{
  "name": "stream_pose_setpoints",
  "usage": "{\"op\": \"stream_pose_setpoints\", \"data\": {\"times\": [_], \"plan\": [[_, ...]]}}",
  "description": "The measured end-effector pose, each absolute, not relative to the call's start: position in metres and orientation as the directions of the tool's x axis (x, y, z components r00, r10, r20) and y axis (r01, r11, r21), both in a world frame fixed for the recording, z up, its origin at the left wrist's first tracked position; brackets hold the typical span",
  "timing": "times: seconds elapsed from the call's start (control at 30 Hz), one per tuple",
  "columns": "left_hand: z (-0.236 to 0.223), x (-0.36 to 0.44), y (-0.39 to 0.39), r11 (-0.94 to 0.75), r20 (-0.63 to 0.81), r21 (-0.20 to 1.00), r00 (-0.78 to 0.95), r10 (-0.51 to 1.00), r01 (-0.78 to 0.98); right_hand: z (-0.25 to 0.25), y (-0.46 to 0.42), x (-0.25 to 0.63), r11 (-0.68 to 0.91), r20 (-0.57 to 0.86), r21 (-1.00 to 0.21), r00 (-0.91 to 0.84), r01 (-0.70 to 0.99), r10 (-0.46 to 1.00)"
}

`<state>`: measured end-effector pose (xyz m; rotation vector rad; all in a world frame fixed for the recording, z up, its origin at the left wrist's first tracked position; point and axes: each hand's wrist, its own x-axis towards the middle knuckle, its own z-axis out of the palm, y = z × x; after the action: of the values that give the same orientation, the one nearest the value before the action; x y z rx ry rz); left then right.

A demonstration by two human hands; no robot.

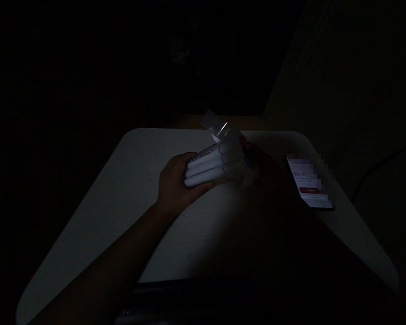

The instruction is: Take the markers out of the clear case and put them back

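And there it was, the clear pack of white sticks (pixel 208 167), raised over the desk (pixel 138 180)! The left hand (pixel 177 183) gripped its near end, fingers wrapped round. The right hand (pixel 262 164), deep in shadow, was at its far end, its grip too dark to tell. Right of the pack, the lit phone (pixel 309 183) lay flat.

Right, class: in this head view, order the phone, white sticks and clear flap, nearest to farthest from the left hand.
1. White sticks, in the left hand's grip.
2. Clear flap, beyond the sticks.
3. Phone, on the table's right side.
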<state>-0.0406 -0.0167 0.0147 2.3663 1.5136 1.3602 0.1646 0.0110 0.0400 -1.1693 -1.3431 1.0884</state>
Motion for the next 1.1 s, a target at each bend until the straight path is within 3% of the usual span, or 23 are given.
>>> {"op": "stream_pose_setpoints", "data": {"times": [0.17, 0.23, 0.37, 0.53, 0.6, 0.77, 0.9, 1.1], "plan": [[0.009, -0.038, -0.011, -0.552, 0.533, 0.592, 0.229, 0.815, 0.587, 0.052, 0.008, 0.173, 0.171, 0.171, -0.981, 0.005, -0.092, 0.985], [0.007, -0.038, -0.010, -0.552, 0.491, 0.641, 0.267, 0.829, 0.534, 0.058, 0.007, 0.178, 0.311, 0.310, -0.950, 0.032, -0.035, 0.950], [0.004, -0.034, -0.011, -0.573, 0.477, 0.696, 0.318, 0.819, 0.433, 0.067, 0.000, 0.188, 0.540, 0.553, -0.801, -0.026, 0.258, 0.833], [0.000, -0.032, -0.011, -0.591, 0.486, 0.704, 0.340, 0.805, 0.394, 0.056, 0.000, 0.186, 0.728, 0.725, -0.667, -0.085, 0.159, 0.683], [-0.001, -0.033, -0.010, -0.598, 0.495, 0.706, 0.341, 0.800, 0.380, 0.049, 0.003, 0.184, 0.779, 0.779, -0.592, -0.100, 0.207, 0.619], [-0.006, -0.033, -0.008, -0.614, 0.509, 0.715, 0.353, 0.785, 0.335, 0.054, -0.007, 0.182, 0.761, 0.803, -0.439, -0.171, 0.478, 0.571], [-0.010, -0.031, -0.006, -0.573, 0.459, 0.767, 0.378, 0.804, 0.288, 0.071, -0.025, 0.179, 0.743, 0.839, -0.239, -0.252, 0.625, 0.482], [-0.012, -0.026, -0.004, -0.548, 0.372, 0.773, 0.472, 0.799, 0.319, 0.083, -0.039, 0.165, 0.688, 0.798, -0.018, -0.404, 0.725, 0.447]]}}
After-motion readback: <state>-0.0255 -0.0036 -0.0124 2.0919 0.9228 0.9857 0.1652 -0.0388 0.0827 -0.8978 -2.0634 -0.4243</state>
